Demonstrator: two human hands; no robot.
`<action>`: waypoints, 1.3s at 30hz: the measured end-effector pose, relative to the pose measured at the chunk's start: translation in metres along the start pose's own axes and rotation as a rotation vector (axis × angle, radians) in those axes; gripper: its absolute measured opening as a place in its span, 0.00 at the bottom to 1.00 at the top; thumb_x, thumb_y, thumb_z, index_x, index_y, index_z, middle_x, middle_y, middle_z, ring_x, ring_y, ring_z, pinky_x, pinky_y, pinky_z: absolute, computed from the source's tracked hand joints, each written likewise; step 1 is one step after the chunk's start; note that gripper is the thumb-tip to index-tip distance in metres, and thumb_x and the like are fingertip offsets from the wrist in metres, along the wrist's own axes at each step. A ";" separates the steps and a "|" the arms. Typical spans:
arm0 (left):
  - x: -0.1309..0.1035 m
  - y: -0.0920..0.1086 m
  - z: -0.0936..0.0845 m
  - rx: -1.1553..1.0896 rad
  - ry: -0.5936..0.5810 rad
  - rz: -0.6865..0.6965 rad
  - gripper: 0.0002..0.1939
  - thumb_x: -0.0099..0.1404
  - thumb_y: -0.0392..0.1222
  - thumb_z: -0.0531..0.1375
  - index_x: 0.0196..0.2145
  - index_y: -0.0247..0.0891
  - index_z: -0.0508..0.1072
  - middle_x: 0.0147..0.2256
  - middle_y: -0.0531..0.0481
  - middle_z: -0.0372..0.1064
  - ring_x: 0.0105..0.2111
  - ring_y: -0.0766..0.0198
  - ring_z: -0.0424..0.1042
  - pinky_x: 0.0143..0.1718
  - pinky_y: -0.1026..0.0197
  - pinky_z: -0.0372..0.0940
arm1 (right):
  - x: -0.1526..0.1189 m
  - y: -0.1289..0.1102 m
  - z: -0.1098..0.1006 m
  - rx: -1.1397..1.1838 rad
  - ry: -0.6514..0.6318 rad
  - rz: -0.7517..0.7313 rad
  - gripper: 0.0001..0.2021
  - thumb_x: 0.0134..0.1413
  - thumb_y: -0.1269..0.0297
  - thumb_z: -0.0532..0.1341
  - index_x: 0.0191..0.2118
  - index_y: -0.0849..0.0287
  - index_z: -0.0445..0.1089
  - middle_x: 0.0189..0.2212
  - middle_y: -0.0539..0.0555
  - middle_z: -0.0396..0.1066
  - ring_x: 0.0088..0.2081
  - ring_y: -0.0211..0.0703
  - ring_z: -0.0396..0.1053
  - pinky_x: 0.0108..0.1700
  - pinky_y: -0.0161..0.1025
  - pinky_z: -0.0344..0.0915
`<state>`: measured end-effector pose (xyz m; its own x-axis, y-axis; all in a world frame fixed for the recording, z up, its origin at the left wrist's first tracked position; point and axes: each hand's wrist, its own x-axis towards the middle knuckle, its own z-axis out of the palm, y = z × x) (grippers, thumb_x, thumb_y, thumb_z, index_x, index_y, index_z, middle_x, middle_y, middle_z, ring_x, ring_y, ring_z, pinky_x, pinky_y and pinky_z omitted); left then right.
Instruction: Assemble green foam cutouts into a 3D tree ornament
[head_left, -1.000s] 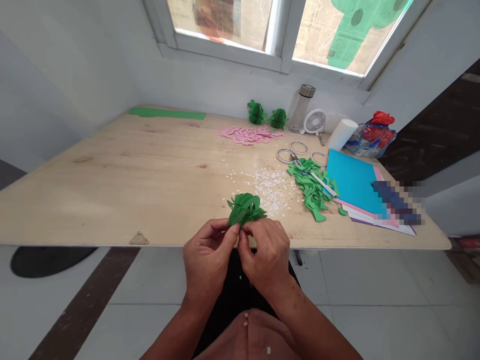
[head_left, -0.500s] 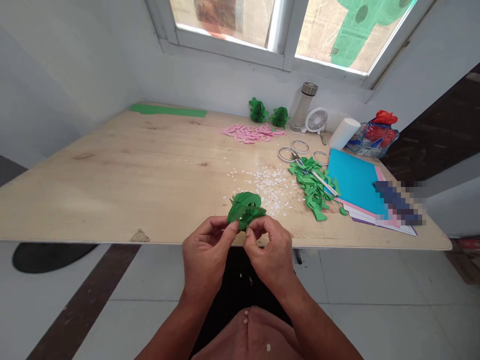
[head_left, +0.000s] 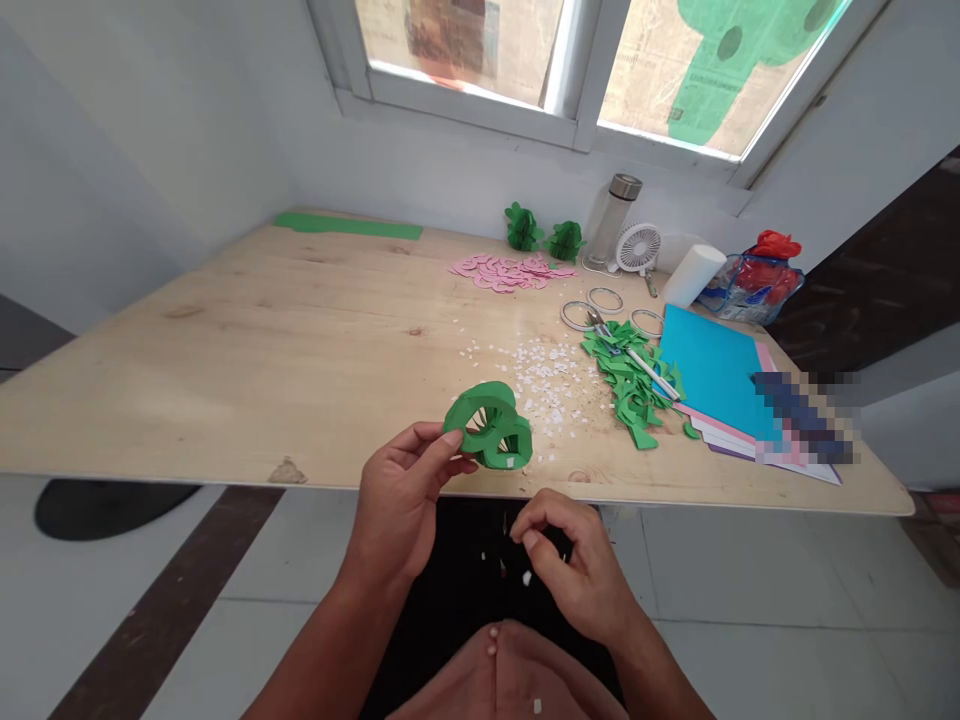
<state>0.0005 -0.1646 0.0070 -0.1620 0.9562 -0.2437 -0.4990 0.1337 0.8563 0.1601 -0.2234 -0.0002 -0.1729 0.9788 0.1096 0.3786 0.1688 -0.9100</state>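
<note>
Now left hand pinching green paper cactus, upright, right hand apart.

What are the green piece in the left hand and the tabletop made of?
Green piece: looks like matte coloured paper or thin card, with thin layered leaves fanned out. Tabletop: seemingly bare plywood, unvarnished, with pale grain and knots showing.

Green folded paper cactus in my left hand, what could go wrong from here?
1. The left hand holds the green folded paper cactus only by a fingertip grip at one edge, beyond the wooden table's edge; it could slip to the floor.
2. Squeezing harder might crease its fanned layers.
3. The right hand pinches over the lap, where small white paper bits show; they could scatter like those on the table.
</note>
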 end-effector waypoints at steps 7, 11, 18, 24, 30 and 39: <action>0.003 0.005 -0.003 -0.065 -0.082 -0.095 0.08 0.48 0.38 0.68 0.25 0.35 0.72 0.28 0.52 0.73 0.28 0.65 0.71 0.30 0.63 0.67 | 0.007 0.017 0.002 0.017 0.297 0.091 0.09 0.51 0.69 0.58 0.40 0.57 0.69 0.35 0.53 0.72 0.36 0.40 0.69 0.40 0.37 0.66; 0.002 0.004 -0.002 -0.051 -0.148 -0.139 0.07 0.51 0.38 0.67 0.26 0.34 0.73 0.29 0.50 0.72 0.29 0.65 0.71 0.31 0.63 0.67 | 0.020 0.019 0.005 0.314 0.303 0.143 0.26 0.52 0.62 0.60 0.58 0.55 0.58 0.52 0.60 0.67 0.51 0.47 0.67 0.49 0.44 0.66; 0.004 0.002 -0.002 -0.026 -0.212 -0.179 0.07 0.55 0.40 0.65 0.28 0.34 0.72 0.31 0.50 0.71 0.30 0.66 0.69 0.33 0.63 0.67 | 0.034 0.005 0.018 0.766 0.301 0.232 0.27 0.47 0.64 0.65 0.54 0.55 0.61 0.34 0.49 0.72 0.38 0.38 0.70 0.42 0.34 0.66; 0.000 0.001 0.000 -0.007 -0.305 -0.171 0.10 0.58 0.42 0.63 0.37 0.35 0.73 0.38 0.46 0.72 0.35 0.62 0.71 0.37 0.61 0.68 | 0.041 0.002 0.022 0.830 0.445 0.266 0.22 0.44 0.66 0.67 0.48 0.56 0.66 0.27 0.45 0.68 0.32 0.34 0.68 0.36 0.31 0.65; -0.009 -0.006 0.000 0.038 -0.366 -0.212 0.20 0.57 0.41 0.64 0.48 0.38 0.69 0.46 0.44 0.70 0.43 0.57 0.71 0.40 0.60 0.68 | 0.046 0.000 0.025 0.816 0.523 0.223 0.22 0.44 0.67 0.66 0.48 0.57 0.66 0.30 0.47 0.69 0.32 0.34 0.69 0.37 0.32 0.66; -0.016 -0.014 0.008 -0.011 -0.398 -0.238 0.20 0.57 0.41 0.64 0.48 0.40 0.70 0.48 0.43 0.71 0.45 0.54 0.71 0.41 0.57 0.69 | 0.043 0.007 0.034 0.404 0.616 0.067 0.21 0.49 0.67 0.62 0.52 0.56 0.64 0.34 0.51 0.69 0.38 0.40 0.69 0.43 0.41 0.68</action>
<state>0.0171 -0.1800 0.0022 0.2967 0.9250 -0.2374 -0.4920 0.3611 0.7921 0.1246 -0.1838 -0.0155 0.4258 0.8932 0.1446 -0.0146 0.1666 -0.9859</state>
